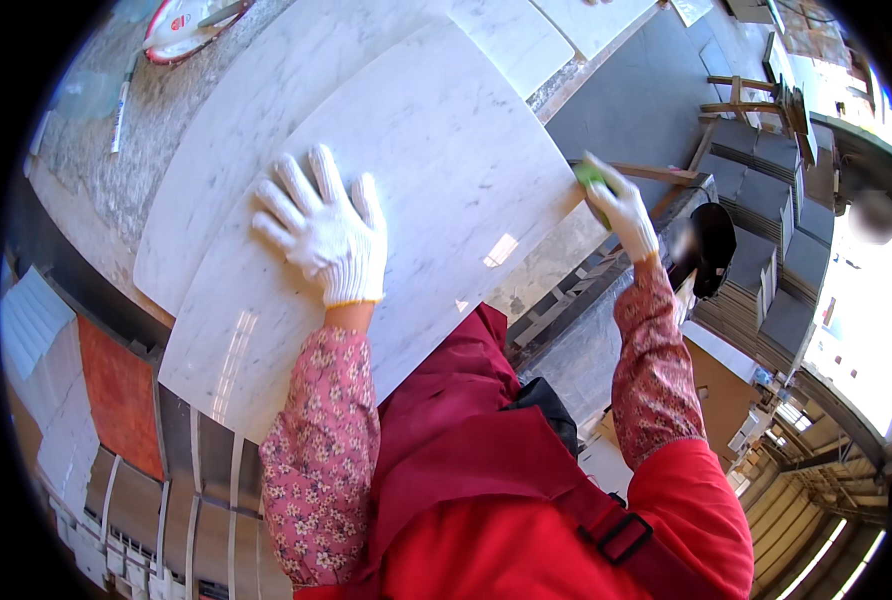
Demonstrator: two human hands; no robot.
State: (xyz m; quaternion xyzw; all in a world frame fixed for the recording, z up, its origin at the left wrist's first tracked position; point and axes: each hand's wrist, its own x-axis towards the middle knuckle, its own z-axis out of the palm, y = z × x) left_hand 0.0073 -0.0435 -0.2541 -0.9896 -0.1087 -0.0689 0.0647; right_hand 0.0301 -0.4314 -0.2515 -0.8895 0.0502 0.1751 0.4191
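White with grey veins, polished to a gloss: a curved-edged slab (456, 130), reaching from 12 o'clock round to 8 o'clock. Lies partly over a 2nd slab (216, 170) of similar pattern, showing toward 10 o'clock. On the upper slab, a little off the dial's centre toward 10 o'clock, presses palm-down with the left hand (326, 225), in a white knit glove, fingers spread well apart. At 2 o'clock, by the upper slab's edge, clamps a green pad (588, 174) in the right hand (621, 210), gloved alike and blurred. Cannot tell pad-to-slab contact for sure. Wears pink floral sleeves (331, 430) and, toward 6 o'clock, a dark red apron (456, 440). Near the rim at 10 o'clock, on a rough grey worktop (161, 130), shows a white marker (119, 118); nearer 11 o'clock, a red-rimmed white dish (176, 40). Beyond the right hand, between 2 and 3 o'clock, shows stacks of grey tiles (756, 165); closer in, toward 3 o'clock, a black rounded object (711, 245), kind unclear. Between 8 and 9 o'clock, an orange-red panel (121, 395).
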